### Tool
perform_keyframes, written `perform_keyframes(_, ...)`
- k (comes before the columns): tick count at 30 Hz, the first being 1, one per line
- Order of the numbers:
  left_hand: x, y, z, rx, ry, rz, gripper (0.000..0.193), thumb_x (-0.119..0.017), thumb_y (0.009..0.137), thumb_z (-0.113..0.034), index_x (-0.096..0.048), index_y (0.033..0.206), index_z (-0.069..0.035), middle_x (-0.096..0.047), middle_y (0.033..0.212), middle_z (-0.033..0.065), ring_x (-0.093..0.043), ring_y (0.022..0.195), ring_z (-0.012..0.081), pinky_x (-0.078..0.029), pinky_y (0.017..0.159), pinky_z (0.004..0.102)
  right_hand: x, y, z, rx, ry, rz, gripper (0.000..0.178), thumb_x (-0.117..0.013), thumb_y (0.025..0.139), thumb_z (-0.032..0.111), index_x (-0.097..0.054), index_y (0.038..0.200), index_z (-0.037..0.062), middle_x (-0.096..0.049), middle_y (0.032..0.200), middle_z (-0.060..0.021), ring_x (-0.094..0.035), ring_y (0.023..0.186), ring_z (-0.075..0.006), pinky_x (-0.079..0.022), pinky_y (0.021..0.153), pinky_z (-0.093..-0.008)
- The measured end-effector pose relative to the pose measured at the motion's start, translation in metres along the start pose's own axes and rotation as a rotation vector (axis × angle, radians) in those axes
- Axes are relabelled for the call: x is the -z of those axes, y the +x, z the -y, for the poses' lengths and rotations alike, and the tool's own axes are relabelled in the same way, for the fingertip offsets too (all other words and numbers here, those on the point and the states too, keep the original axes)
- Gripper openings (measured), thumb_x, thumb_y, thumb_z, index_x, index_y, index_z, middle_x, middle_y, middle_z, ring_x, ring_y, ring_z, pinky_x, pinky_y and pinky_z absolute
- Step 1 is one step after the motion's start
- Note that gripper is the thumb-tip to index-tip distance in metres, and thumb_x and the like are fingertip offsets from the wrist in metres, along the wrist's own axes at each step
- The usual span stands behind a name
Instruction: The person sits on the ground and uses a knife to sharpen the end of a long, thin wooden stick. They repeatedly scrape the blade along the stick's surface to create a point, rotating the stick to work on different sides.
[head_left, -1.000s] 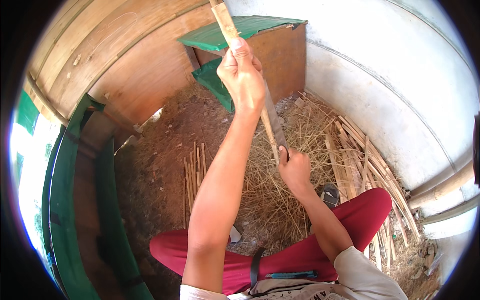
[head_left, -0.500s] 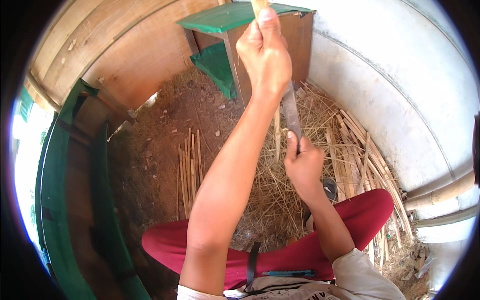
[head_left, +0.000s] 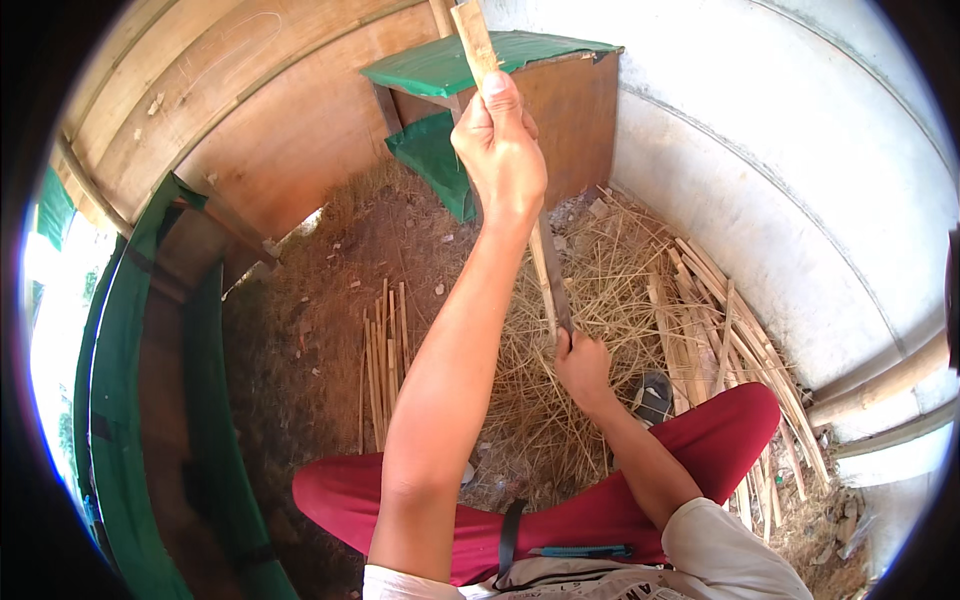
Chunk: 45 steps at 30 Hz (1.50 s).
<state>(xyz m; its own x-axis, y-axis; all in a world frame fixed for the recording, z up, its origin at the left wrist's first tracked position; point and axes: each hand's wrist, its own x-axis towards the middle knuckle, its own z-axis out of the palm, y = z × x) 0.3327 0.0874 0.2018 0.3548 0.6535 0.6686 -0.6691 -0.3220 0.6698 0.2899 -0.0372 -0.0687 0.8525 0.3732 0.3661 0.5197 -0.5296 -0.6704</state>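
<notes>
My left hand [head_left: 503, 160], raised at arm's length, is wrapped round a pale split-bamboo strip [head_left: 474, 40]. One end of the strip sticks up past my thumb; the rest slants down behind my wrist toward my right hand. Lower and to the right, my right hand [head_left: 585, 370] is closed on a long, dark-bladed knife [head_left: 562, 300]. Its blade points upward and lies along the strip's lower part; whether the edge bites into the bamboo cannot be made out. The handle is hidden in my fist.
Thin shavings [head_left: 540, 420] are heaped on the ground before me. Split strips [head_left: 383, 360] lie to the left, and longer ones [head_left: 735, 330] lean along the right wall. A green-topped wooden cabinet [head_left: 540, 120] stands ahead. Green-edged shelving [head_left: 135, 380] runs down the left side.
My left hand has come slightly left and down, showing more of the strip's upper end. The right hand has moved down and left with the knife, the blade now close along the strip.
</notes>
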Motion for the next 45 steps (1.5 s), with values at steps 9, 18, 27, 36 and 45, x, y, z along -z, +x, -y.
perform_keyframes(9, 0.003, -0.009, 0.003, 0.03, -0.025, -0.006, 0.051, -0.048, 0.105, -0.043, -0.045, 0.067, -0.009, -0.04, 0.056, -0.0052, -0.034, 0.05, 0.0036, -0.025, 0.045, 0.0242, 0.027, 0.016, 0.046, 0.169, 0.108, -0.233, 0.037, -0.063, 0.095, 0.02, -0.059, 0.064, 0.0016, -0.05, 0.044, -0.013, -0.05, 0.033, -0.0264, -0.039, 0.036, -0.0375)
perform_keyframes(18, 0.014, 0.007, 0.002, -0.01, 0.036, -0.024, 0.049, -0.045, 0.105, -0.045, -0.037, 0.069, -0.013, -0.033, 0.056, -0.004, -0.029, 0.045, 0.0056, -0.021, 0.04, 0.0251, 0.029, 0.016, 0.032, 0.078, 0.143, -0.055, 0.038, -0.062, 0.096, 0.024, -0.061, 0.066, 0.0004, -0.049, 0.043, -0.0128, -0.047, 0.033, -0.0264, -0.039, 0.037, -0.038)
perform_keyframes(27, 0.008, 0.01, 0.0, 0.029, 0.017, 0.001, 0.048, -0.046, 0.106, -0.041, -0.046, 0.07, -0.01, -0.04, 0.053, -0.0031, -0.036, 0.048, 0.0045, -0.027, 0.044, 0.0247, -0.033, -0.018, -0.047, 0.009, 0.025, 0.089, 0.038, -0.058, 0.097, 0.026, -0.067, 0.077, -0.0057, -0.055, 0.049, -0.0181, -0.053, 0.038, -0.0322, -0.046, 0.042, -0.0422)
perform_keyframes(36, -0.003, 0.008, 0.005, 0.017, 0.001, 0.016, 0.052, -0.047, 0.105, -0.044, -0.04, 0.067, -0.01, -0.037, 0.055, -0.004, -0.034, 0.048, 0.0049, -0.026, 0.043, 0.0256, -0.049, -0.064, -0.088, 0.063, -0.096, 0.25, 0.045, -0.057, 0.1, 0.026, -0.058, 0.066, -0.0037, -0.05, 0.046, -0.0171, -0.049, 0.035, -0.0267, -0.037, 0.036, -0.0382)
perform_keyframes(45, 0.01, 0.011, 0.005, -0.005, 0.032, 0.0, 0.055, -0.047, 0.105, -0.046, -0.042, 0.065, -0.008, -0.04, 0.052, -0.0041, -0.036, 0.049, 0.0047, -0.028, 0.044, 0.0252, -0.032, -0.036, -0.046, -0.018, -0.003, 0.179, 0.046, -0.056, 0.1, 0.027, -0.059, 0.067, -0.0034, -0.053, 0.049, -0.0159, -0.05, 0.039, -0.0288, -0.041, 0.039, -0.0402)
